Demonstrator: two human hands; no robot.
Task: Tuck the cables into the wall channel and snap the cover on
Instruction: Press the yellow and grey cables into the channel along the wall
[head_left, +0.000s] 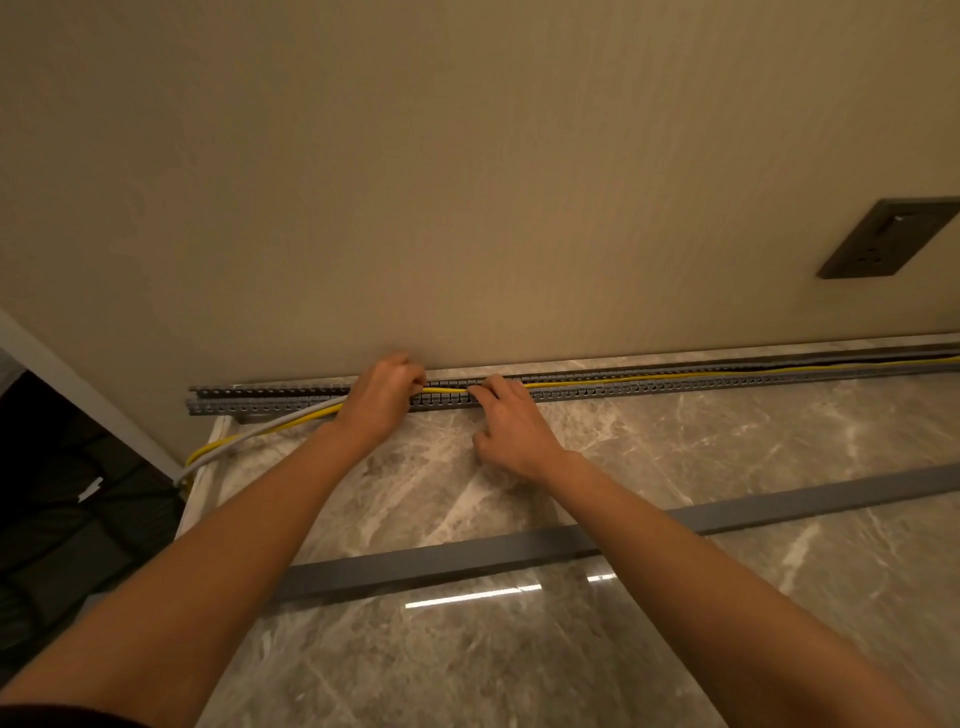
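Observation:
A long grey slotted cable channel (675, 385) runs along the foot of the beige wall, its top uncovered. A yellow cable (597, 383) lies inside it to the right. Left of my hands, the yellow cable and a grey cable (270, 423) leave the channel and hang over the counter's left corner. My left hand (382, 400) is closed around the cables at the channel. My right hand (511, 423) presses its fingertips on the yellow cable in the channel just to the right. The grey channel cover (519, 556) lies loose on the marble counter, under my forearms.
The marble counter (727, 457) stretches right and toward me. A dark wall socket plate (891, 236) sits on the wall at the upper right. Beyond the counter's left edge is a dark drop with black objects (62, 519).

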